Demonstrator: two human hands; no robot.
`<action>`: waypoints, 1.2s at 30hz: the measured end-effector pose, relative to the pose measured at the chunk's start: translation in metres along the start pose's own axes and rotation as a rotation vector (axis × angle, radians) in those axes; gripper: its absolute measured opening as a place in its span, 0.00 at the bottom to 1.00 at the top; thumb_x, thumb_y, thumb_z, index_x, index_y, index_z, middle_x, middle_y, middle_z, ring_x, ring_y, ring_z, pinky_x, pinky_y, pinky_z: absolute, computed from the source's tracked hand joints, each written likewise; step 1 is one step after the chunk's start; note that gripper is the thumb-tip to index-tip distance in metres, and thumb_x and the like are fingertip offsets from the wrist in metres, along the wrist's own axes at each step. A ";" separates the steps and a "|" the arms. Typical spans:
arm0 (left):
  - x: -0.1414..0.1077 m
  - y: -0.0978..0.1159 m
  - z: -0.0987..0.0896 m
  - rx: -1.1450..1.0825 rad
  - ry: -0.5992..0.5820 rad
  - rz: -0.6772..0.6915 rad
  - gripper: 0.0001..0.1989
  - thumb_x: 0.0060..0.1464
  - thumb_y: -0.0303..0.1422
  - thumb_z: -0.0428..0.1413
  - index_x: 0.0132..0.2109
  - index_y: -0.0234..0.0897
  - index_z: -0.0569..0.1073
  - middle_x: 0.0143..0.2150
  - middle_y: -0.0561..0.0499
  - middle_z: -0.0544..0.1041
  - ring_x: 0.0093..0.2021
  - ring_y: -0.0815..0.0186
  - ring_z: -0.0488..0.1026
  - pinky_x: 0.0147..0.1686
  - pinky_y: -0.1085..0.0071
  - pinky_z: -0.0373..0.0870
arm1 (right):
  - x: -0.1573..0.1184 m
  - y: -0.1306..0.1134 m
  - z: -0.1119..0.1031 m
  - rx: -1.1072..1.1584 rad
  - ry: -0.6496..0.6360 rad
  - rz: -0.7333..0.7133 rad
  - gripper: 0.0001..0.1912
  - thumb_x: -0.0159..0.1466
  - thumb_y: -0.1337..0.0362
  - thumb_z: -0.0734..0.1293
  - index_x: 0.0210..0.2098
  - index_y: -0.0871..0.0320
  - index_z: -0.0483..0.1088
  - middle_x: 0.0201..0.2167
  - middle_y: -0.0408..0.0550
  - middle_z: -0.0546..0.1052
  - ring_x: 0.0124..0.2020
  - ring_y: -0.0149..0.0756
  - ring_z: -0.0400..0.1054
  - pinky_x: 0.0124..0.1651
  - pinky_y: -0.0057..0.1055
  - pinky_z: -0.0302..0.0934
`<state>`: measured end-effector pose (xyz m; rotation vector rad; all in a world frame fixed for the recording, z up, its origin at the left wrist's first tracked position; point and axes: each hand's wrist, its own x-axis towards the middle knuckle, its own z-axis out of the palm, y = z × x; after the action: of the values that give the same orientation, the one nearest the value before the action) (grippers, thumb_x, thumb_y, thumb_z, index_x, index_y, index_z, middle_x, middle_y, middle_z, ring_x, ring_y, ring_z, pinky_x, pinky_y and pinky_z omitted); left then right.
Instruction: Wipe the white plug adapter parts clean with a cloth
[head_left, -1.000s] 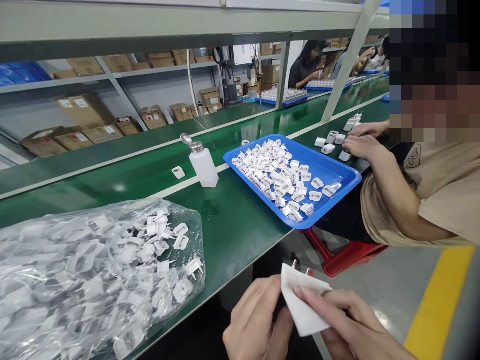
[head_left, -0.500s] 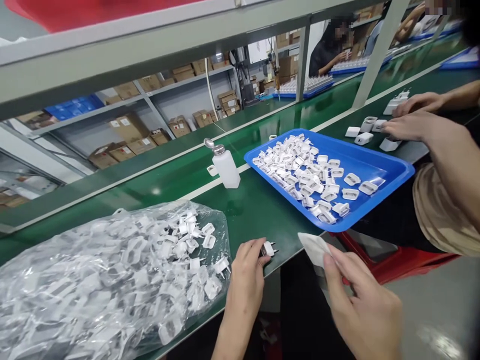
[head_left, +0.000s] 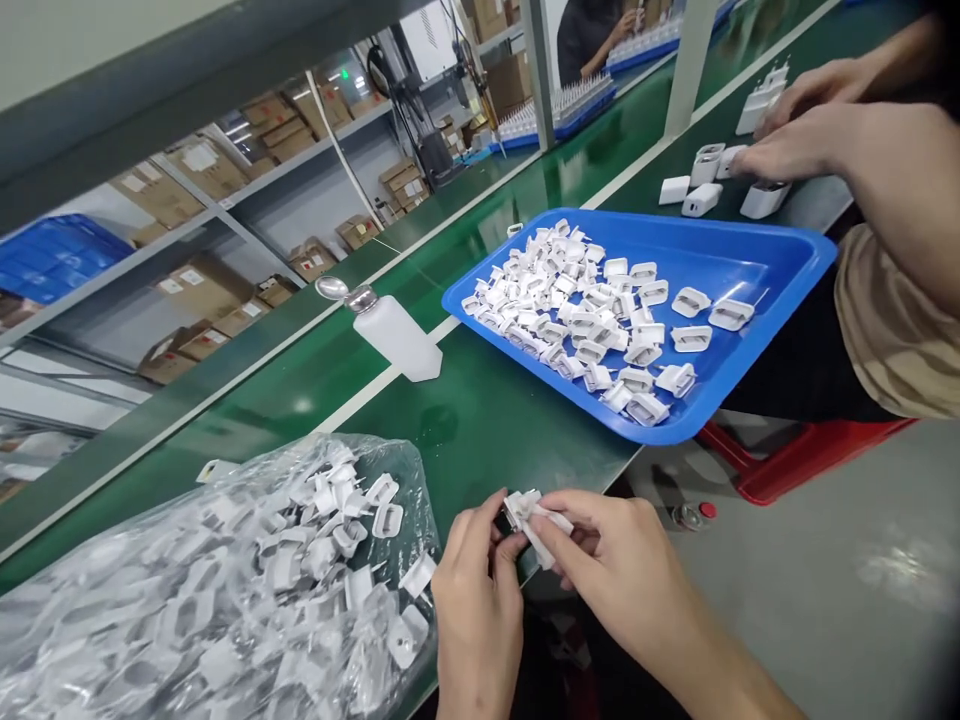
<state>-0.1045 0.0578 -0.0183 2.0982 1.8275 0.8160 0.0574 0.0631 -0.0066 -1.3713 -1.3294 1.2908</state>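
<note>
My left hand is closed on a small white plug casing above the front edge of the green bench. Pinched in my right hand is a folded white wipe, which touches the casing and covers most of it. Left of my hands lies a clear plastic bag full of similar white casings. Beyond them, a blue tray holds many more casings, heaped toward its left end. A white pump bottle with a metal top stands behind the bag.
A co-worker's hands handle white charger blocks at the right, past the tray. Metal posts rise along the bench. A red stool is below. Shelves with cardboard boxes line the back.
My right hand has moved left and brought the wipe onto the casing in my left hand. The camera view has turned and shifted.
</note>
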 end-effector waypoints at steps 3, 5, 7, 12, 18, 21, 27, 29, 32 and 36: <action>0.004 0.002 -0.002 0.033 0.006 0.008 0.15 0.60 0.24 0.54 0.51 0.38 0.77 0.38 0.49 0.79 0.36 0.64 0.77 0.35 0.71 0.76 | 0.004 0.002 -0.003 -0.029 -0.053 0.055 0.14 0.68 0.55 0.64 0.28 0.52 0.73 0.19 0.36 0.71 0.20 0.29 0.65 0.23 0.25 0.55; 0.006 0.003 -0.003 0.041 0.020 0.020 0.14 0.58 0.23 0.54 0.48 0.38 0.78 0.37 0.49 0.79 0.36 0.64 0.77 0.35 0.71 0.75 | 0.006 0.003 -0.005 -0.007 -0.096 0.093 0.13 0.67 0.56 0.65 0.28 0.52 0.71 0.19 0.35 0.71 0.20 0.28 0.66 0.23 0.26 0.55; 0.008 0.003 -0.003 0.040 0.026 0.035 0.13 0.58 0.23 0.55 0.47 0.38 0.78 0.36 0.50 0.78 0.34 0.65 0.76 0.34 0.72 0.75 | 0.009 0.003 -0.006 -0.002 -0.126 0.109 0.13 0.67 0.56 0.65 0.28 0.52 0.71 0.19 0.35 0.71 0.20 0.29 0.66 0.23 0.26 0.55; 0.008 0.000 -0.003 0.028 0.009 0.054 0.13 0.58 0.22 0.55 0.48 0.39 0.77 0.34 0.53 0.77 0.32 0.67 0.74 0.32 0.75 0.73 | 0.013 0.003 -0.007 -0.077 -0.145 0.082 0.14 0.68 0.56 0.64 0.27 0.51 0.69 0.18 0.35 0.69 0.19 0.27 0.61 0.23 0.27 0.51; 0.007 0.000 -0.004 -0.014 -0.010 0.018 0.13 0.58 0.23 0.57 0.48 0.40 0.77 0.36 0.54 0.77 0.32 0.69 0.74 0.33 0.76 0.72 | 0.011 0.008 -0.009 -0.051 -0.138 0.075 0.14 0.69 0.54 0.63 0.28 0.51 0.68 0.19 0.35 0.72 0.20 0.28 0.65 0.23 0.27 0.54; 0.006 0.000 -0.005 -0.006 -0.005 0.037 0.14 0.58 0.22 0.58 0.48 0.40 0.77 0.36 0.54 0.77 0.33 0.69 0.74 0.34 0.76 0.72 | 0.010 0.010 -0.007 -0.102 -0.123 0.046 0.15 0.70 0.56 0.62 0.27 0.51 0.67 0.19 0.35 0.71 0.19 0.28 0.64 0.24 0.27 0.54; 0.006 -0.002 -0.006 -0.010 -0.027 0.045 0.16 0.58 0.20 0.56 0.51 0.41 0.76 0.37 0.54 0.77 0.35 0.69 0.74 0.34 0.76 0.71 | 0.010 0.011 -0.002 -0.137 -0.123 -0.010 0.16 0.70 0.57 0.62 0.25 0.52 0.66 0.18 0.35 0.71 0.18 0.27 0.63 0.23 0.27 0.52; 0.005 -0.001 -0.006 -0.018 -0.033 0.028 0.16 0.58 0.21 0.57 0.50 0.42 0.76 0.37 0.54 0.77 0.34 0.69 0.73 0.34 0.76 0.71 | 0.009 0.012 -0.004 -0.121 -0.117 0.002 0.15 0.69 0.56 0.63 0.26 0.52 0.68 0.18 0.35 0.72 0.18 0.27 0.65 0.23 0.27 0.54; 0.005 0.000 -0.005 -0.026 -0.024 -0.006 0.15 0.58 0.22 0.59 0.50 0.42 0.77 0.35 0.55 0.75 0.32 0.69 0.72 0.33 0.76 0.71 | 0.008 0.014 -0.006 -0.104 -0.098 0.029 0.14 0.69 0.55 0.63 0.28 0.51 0.69 0.17 0.34 0.72 0.18 0.27 0.67 0.23 0.26 0.56; 0.006 0.001 -0.004 -0.038 0.005 0.001 0.14 0.57 0.21 0.59 0.49 0.40 0.77 0.33 0.56 0.75 0.31 0.70 0.72 0.32 0.76 0.70 | 0.008 0.014 -0.004 -0.126 -0.093 0.027 0.15 0.70 0.55 0.62 0.28 0.51 0.68 0.18 0.34 0.72 0.18 0.27 0.68 0.23 0.26 0.57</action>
<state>-0.1057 0.0629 -0.0134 2.0766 1.7990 0.8495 0.0631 0.0699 -0.0205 -1.4336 -1.4816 1.3216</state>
